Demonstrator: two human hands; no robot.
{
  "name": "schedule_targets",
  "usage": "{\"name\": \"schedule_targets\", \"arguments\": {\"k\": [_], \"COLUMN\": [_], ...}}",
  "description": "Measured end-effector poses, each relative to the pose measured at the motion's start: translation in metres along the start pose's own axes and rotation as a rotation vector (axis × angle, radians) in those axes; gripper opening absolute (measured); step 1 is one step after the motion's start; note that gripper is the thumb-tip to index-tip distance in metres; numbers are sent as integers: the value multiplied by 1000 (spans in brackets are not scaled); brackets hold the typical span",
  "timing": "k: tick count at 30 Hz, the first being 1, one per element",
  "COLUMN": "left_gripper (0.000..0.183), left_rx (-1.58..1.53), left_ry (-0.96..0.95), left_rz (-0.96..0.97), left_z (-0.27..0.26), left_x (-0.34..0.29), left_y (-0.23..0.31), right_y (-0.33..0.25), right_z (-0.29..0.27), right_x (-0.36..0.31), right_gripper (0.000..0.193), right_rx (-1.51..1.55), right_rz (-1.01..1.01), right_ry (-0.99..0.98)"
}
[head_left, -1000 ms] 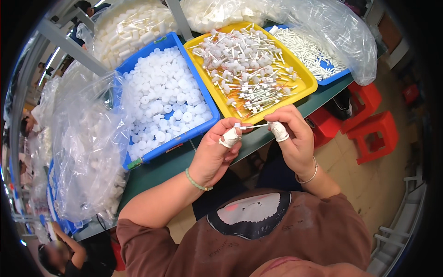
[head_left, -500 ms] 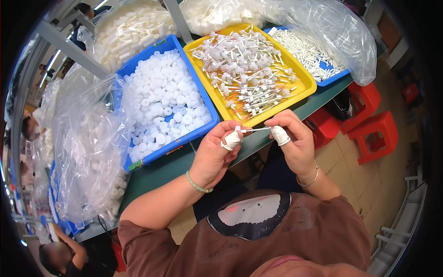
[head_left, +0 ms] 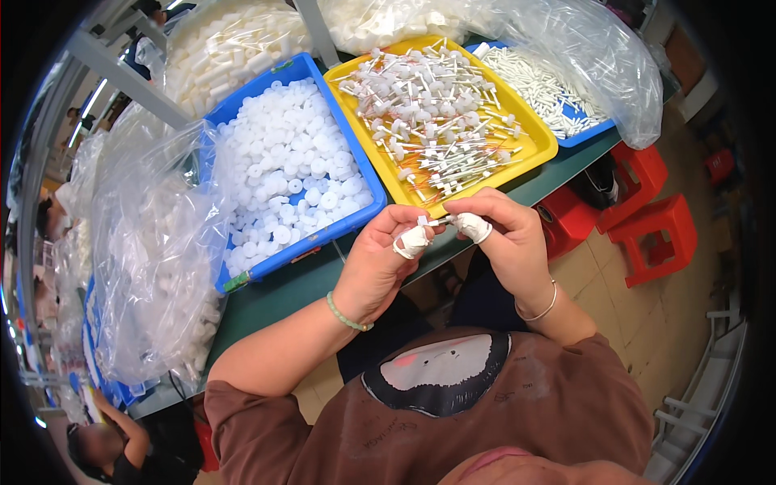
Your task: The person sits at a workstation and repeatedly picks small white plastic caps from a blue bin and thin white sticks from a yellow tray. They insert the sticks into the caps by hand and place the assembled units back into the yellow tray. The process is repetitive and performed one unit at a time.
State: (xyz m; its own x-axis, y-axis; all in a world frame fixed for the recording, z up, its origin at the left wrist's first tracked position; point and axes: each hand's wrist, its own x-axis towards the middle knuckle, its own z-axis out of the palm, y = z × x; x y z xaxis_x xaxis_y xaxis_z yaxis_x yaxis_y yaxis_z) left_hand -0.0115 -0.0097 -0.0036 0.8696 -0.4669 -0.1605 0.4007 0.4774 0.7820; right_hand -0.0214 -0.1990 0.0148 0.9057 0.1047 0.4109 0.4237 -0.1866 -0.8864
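My left hand [head_left: 376, 263] is closed in a pinch on a small white plastic piece [head_left: 423, 221] with a thin pale stem. From the right, my right hand [head_left: 513, 242] pinches the stem's other end, its fingertips close to the left ones. White wraps cover both thumb tips. Just beyond the hands stands a yellow tray [head_left: 529, 151] of white parts on thin stems with orange strands. Left of it, a blue tray [head_left: 368, 214] holds a heap of round white plastic pieces [head_left: 295, 149]. Fine detail between the fingertips is too small to make out.
At the far right, a second blue tray [head_left: 600, 129] contains short white rods, partly under a clear plastic bag [head_left: 606, 65]. Another clear bag [head_left: 153, 267] bulges at the left. Red stools [head_left: 659, 242] stand right of the green table [head_left: 267, 315]. Another person sits at lower left.
My right hand has moved left toward my left hand, so less of the stem shows between them. My left hand has shifted slightly right and up.
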Motion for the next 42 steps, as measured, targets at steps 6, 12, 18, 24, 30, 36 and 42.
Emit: {"name": "schedule_targets", "arguments": {"k": [6, 12, 18, 24, 30, 36, 42], "left_gripper": [19, 27, 36, 37, 34, 37, 40], "left_rx": [-15, 73, -164, -157, -173, -222, -190], "left_ry": [18, 77, -157, -133, -132, -165, -84], "left_rz": [-18, -55, -201, -224, -227, -202, -203], "left_z": [-4, 1, 3, 4, -6, -6, 0], "left_x": [0, 0, 0, 1, 2, 2, 2], "left_y": [-4, 0, 8, 12, 7, 8, 13], "right_y": [0, 4, 20, 44, 27, 30, 34], "right_z": [3, -2, -29, -60, -62, -37, -37], "right_x": [2, 3, 97, 138, 100, 100, 101], "right_gripper": [28, 24, 22, 21, 21, 24, 18], "right_rx": [-432, -174, -246, -584, -657, -716, -581], "right_rz": [-586, -245, -234, -368, -226, -359, -376], "right_ry": [14, -51, 196, 8, -510, -622, -500]}}
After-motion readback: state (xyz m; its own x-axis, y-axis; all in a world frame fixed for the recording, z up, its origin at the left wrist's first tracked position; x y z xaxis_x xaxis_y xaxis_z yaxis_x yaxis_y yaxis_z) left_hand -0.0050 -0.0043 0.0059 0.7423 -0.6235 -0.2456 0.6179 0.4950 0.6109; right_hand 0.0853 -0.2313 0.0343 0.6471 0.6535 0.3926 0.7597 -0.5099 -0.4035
